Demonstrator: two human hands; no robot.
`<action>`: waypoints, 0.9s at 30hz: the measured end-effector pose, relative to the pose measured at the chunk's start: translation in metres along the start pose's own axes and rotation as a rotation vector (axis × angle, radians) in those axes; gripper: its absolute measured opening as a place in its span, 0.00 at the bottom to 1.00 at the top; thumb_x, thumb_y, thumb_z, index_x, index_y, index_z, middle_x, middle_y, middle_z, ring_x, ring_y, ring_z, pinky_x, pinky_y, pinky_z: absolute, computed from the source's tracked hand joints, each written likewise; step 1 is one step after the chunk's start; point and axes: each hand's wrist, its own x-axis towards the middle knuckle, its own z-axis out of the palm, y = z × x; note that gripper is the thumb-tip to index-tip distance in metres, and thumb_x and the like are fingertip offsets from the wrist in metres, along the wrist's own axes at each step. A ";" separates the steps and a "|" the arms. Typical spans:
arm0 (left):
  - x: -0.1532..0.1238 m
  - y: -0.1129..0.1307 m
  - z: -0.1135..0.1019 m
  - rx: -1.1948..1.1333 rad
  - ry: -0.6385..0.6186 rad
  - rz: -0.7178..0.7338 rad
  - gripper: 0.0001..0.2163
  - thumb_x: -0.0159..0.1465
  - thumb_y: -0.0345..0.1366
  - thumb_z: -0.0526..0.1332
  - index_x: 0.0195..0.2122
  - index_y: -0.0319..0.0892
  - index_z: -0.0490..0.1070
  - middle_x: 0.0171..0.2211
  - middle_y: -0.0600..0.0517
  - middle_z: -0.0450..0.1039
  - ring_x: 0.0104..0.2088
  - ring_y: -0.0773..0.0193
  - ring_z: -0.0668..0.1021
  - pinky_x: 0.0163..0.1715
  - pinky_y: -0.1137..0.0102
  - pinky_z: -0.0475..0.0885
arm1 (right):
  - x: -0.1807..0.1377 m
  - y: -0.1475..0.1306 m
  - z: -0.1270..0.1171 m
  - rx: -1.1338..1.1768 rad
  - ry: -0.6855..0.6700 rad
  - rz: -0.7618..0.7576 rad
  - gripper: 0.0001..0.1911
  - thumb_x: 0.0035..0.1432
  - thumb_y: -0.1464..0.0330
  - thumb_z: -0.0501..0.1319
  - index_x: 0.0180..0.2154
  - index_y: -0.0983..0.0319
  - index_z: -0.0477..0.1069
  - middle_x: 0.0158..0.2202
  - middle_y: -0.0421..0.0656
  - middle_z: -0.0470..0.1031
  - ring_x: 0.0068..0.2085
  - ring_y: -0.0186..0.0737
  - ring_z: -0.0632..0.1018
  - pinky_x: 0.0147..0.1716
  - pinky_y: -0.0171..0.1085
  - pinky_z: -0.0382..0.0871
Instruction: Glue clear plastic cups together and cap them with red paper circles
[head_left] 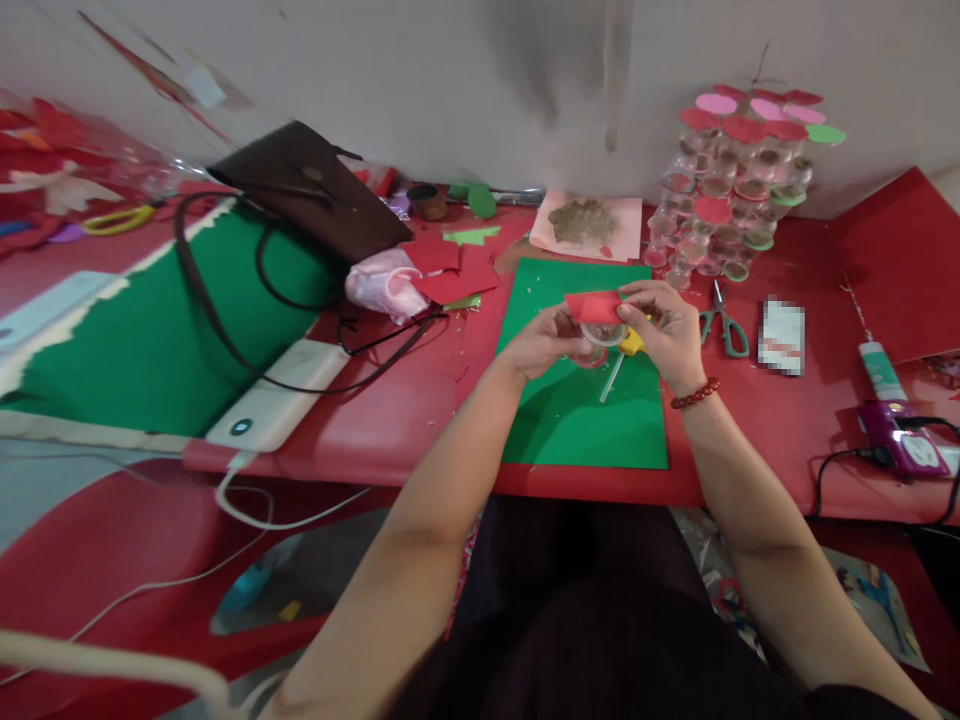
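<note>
My left hand [541, 340] and my right hand [664, 330] meet over a green foam sheet [577, 420] on the red table. Between them they pinch a small red paper piece [592, 306] lying across a clear plastic cup [600, 336]. Both hands have their fingers closed on these. A yellow piece [632, 342] shows just under my right hand, and a white stick [611, 378] points down from the cup toward the green sheet. A red bead bracelet [694, 394] circles my right wrist.
Scissors [724, 324] lie right of my hands. A stack of clear cups with coloured paper lids [720, 190] stands at the back. A glue tube [881, 370] and purple glue gun [900, 440] sit far right. A brown bag [315, 190], power bank [277, 395] and green felt [142, 340] lie left.
</note>
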 end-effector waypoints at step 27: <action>0.012 -0.016 -0.016 0.240 0.221 0.121 0.31 0.45 0.48 0.82 0.47 0.42 0.77 0.46 0.44 0.83 0.46 0.55 0.84 0.48 0.63 0.79 | -0.011 0.000 0.019 -0.092 -0.095 -0.014 0.14 0.60 0.55 0.71 0.41 0.57 0.77 0.40 0.42 0.81 0.32 0.35 0.75 0.32 0.38 0.72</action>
